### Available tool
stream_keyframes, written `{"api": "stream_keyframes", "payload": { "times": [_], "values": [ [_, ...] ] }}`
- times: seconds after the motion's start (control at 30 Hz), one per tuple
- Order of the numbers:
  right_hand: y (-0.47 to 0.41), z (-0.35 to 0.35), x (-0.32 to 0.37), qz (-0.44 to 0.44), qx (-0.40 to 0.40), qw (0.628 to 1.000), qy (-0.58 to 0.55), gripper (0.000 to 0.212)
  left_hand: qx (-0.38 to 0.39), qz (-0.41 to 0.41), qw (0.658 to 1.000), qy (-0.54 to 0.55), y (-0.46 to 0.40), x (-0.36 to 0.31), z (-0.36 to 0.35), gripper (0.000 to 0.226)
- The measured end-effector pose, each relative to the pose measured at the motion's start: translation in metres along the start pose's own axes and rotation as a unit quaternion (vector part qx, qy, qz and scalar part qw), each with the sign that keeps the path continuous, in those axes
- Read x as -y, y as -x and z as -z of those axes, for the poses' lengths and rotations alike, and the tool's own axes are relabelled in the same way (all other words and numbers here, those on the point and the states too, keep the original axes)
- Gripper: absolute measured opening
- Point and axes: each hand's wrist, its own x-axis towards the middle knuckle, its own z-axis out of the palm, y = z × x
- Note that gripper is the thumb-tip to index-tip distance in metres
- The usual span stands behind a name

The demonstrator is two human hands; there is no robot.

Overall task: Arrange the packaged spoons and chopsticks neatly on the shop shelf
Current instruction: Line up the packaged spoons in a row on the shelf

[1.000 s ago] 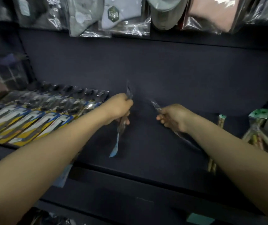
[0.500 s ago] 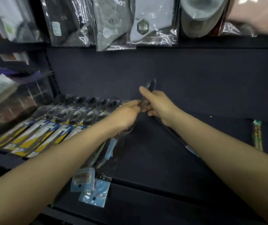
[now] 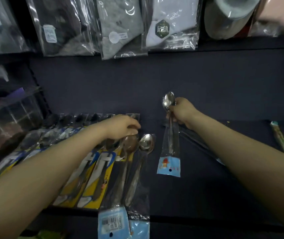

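On the dark shelf [image 3: 206,187] lies a row of packaged spoons with yellow-and-blue cards [image 3: 94,180], filling the left side. Two clear-bagged spoons with blue header cards [image 3: 134,169] lie at the row's right end, their cards hanging over the front edge. My left hand [image 3: 122,126] rests palm down on the bowl end of these bagged spoons. My right hand [image 3: 180,111] holds another bagged spoon [image 3: 170,135] by its bowl end, above the shelf, its blue card dangling toward me. A chopstick packet [image 3: 280,140] lies at the far right.
Bagged socks [image 3: 120,28] and other clothing hang along the rail above the shelf. A clear plastic box [image 3: 8,121] stands at the left end. Dark thin packets [image 3: 194,140] lie under my right wrist. The shelf surface between the spoons and the chopstick packet is bare cloth.
My hands have parted. The left hand dropped onto the bagged spoons now lying at the row's end; the right hand moved right and lifted, keeping one bagged spoon. The camera tilted down.
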Motion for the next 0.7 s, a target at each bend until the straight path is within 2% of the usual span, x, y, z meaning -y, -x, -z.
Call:
{"api": "stream_keyframes", "payload": {
  "times": [0.17, 0.27, 0.33, 0.4, 0.5, 0.7],
  "values": [
    [-0.006, -0.015, -0.005, -0.017, -0.005, 1.000, 0.014, 0.024, 0.049, -0.079, 0.994, 0.063, -0.013, -0.009, -0.007, 0.033],
    [-0.006, -0.023, -0.004, -0.027, 0.013, 0.998, -0.056, 0.024, 0.060, -0.118, 0.989, 0.062, -0.020, -0.013, -0.012, 0.013],
    [-0.007, -0.027, -0.002, -0.046, 0.017, 0.997, -0.063, 0.021, 0.056, -0.134, 0.985, 0.095, -0.018, -0.012, -0.012, 0.007],
    [-0.010, -0.033, -0.002, -0.070, 0.014, 0.994, -0.081, 0.027, 0.036, -0.149, 0.976, 0.156, -0.014, -0.009, -0.009, 0.012],
    [-0.012, -0.044, 0.001, -0.093, 0.018, 0.987, -0.131, 0.034, -0.001, -0.149, 0.963, 0.226, -0.008, -0.003, -0.003, 0.006],
    [-0.009, -0.067, 0.010, -0.092, 0.035, 0.984, -0.150, 0.030, -0.022, -0.140, 0.967, 0.213, -0.008, 0.000, -0.010, 0.007]
  ]
}}
